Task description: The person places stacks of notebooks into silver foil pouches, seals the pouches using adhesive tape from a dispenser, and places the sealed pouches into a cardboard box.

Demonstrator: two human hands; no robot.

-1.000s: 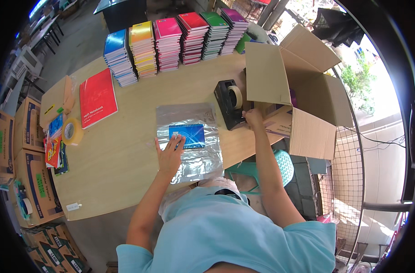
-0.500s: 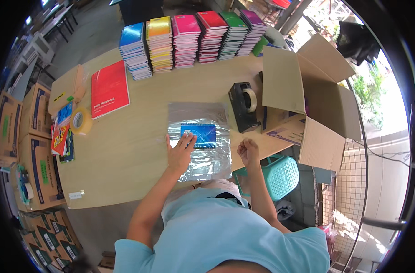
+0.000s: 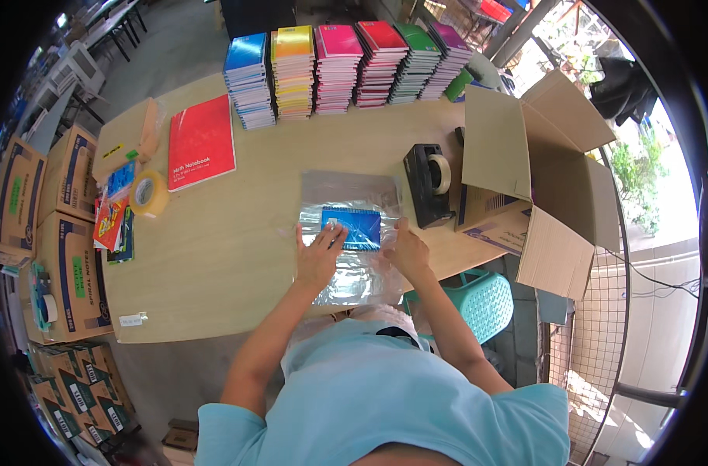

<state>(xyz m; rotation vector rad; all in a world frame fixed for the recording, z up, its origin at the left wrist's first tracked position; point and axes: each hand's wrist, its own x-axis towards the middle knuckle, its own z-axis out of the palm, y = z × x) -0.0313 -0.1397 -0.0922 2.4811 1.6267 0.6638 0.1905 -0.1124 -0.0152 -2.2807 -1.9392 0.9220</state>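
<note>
A small blue spiral notebook point(image 3: 362, 231) lies on a clear plastic bag point(image 3: 346, 283) in front of me. My left hand point(image 3: 321, 256) is spread flat, its fingers over the notebook's left part and the plastic. At the right edge of the bag is my right hand point(image 3: 410, 252), its fingers bent and closed near a shiny strip beside the notebook. What they pinch is too small to make out. A black tape dispenser point(image 3: 428, 186) with a roll of tape stands just beyond my right hand.
Several stacks of coloured spiral notebooks point(image 3: 338, 74) line the table's far edge. An open cardboard box point(image 3: 494, 140) is at the right, above a turquoise stool point(image 3: 482, 307). A red notebook point(image 3: 203, 144), a tape roll point(image 3: 149, 193) and closed cartons point(image 3: 71, 272) are on the left.
My right hand has moved left and forward, from beside the bag onto its right edge. My left hand stays on the notebook. The whole view has shifted slightly.
</note>
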